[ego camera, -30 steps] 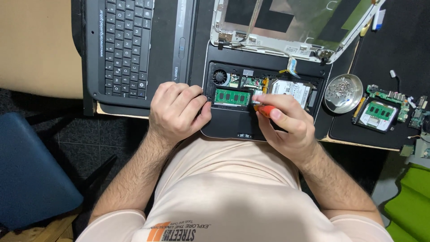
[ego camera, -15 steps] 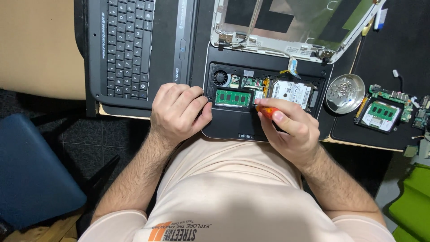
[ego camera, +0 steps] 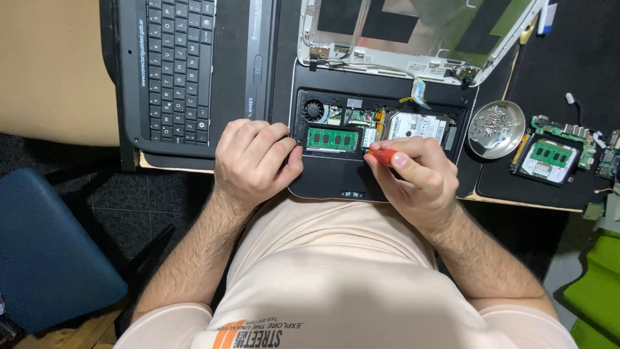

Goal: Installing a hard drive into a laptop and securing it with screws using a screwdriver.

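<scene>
Right hand grips a red-handled screwdriver at the opened black laptop base; left hand, fingers curled, steadies its edge. Cover already off; green memory module still seated.

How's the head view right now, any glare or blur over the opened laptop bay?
Head view: sharp and evenly lit over the black opened laptop base; mild glare on the round metal screw dish; right hand shades the red-handled screwdriver; left hand unblurred.
</scene>
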